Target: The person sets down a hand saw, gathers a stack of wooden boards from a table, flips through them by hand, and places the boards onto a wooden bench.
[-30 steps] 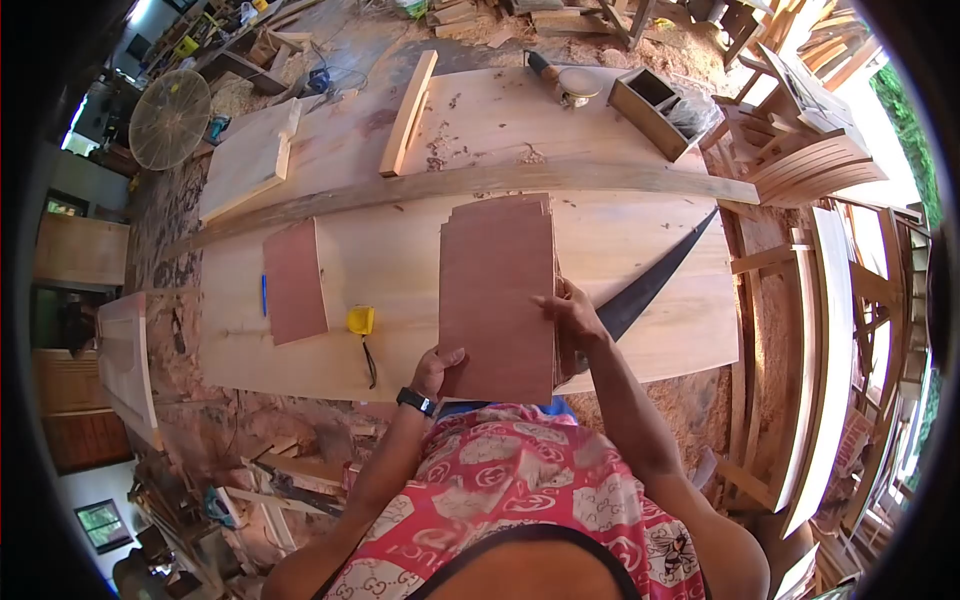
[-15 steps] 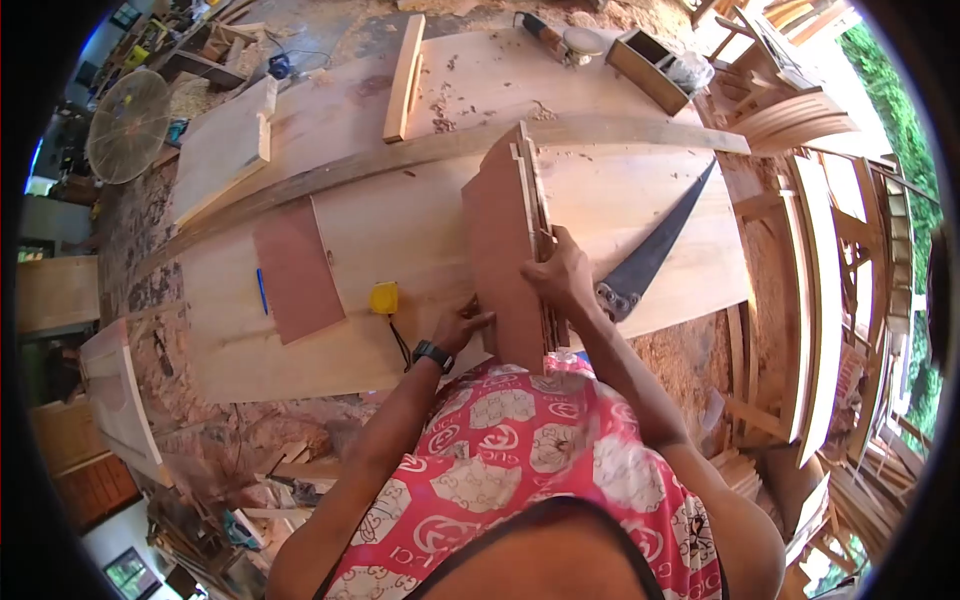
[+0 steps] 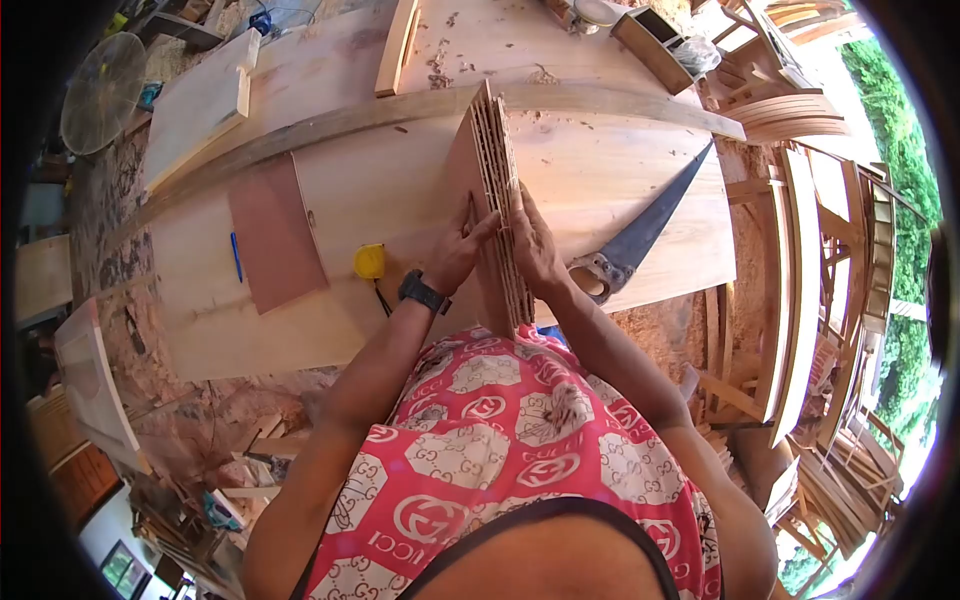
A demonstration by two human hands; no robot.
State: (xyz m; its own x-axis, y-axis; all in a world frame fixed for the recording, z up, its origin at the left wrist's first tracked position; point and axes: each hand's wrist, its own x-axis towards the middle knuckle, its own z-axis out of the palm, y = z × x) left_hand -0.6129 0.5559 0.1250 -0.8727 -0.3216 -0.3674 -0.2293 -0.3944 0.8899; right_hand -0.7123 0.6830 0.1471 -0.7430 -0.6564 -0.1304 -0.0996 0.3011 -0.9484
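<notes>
A stack of thin reddish-brown plywood pieces (image 3: 493,150) stands on edge in front of me, its rough layered edges facing up. My left hand (image 3: 462,248) presses on the stack's left face, with the thumb near the top edges. Against the right side lies my right hand (image 3: 535,245), fingers pointing away from me. Together they clamp the stack between them. Left of it on the pale board are a yellow tape measure (image 3: 369,261), a flat brown plywood sheet (image 3: 278,235) and a blue pen (image 3: 236,257). A handsaw (image 3: 640,232) rests to the right.
The pale wooden worktop (image 3: 400,190) carries a long curved plank (image 3: 330,130) across it. Farther back are a wooden strip (image 3: 398,50) and an open wooden box (image 3: 655,50). Lumber (image 3: 795,300) stands at the right, a round fan (image 3: 103,93) at the far left.
My left hand has moved up the stack's left face, and my right hand has flattened against its right side. The stack has turned more upright, its pieces now lined up more closely.
</notes>
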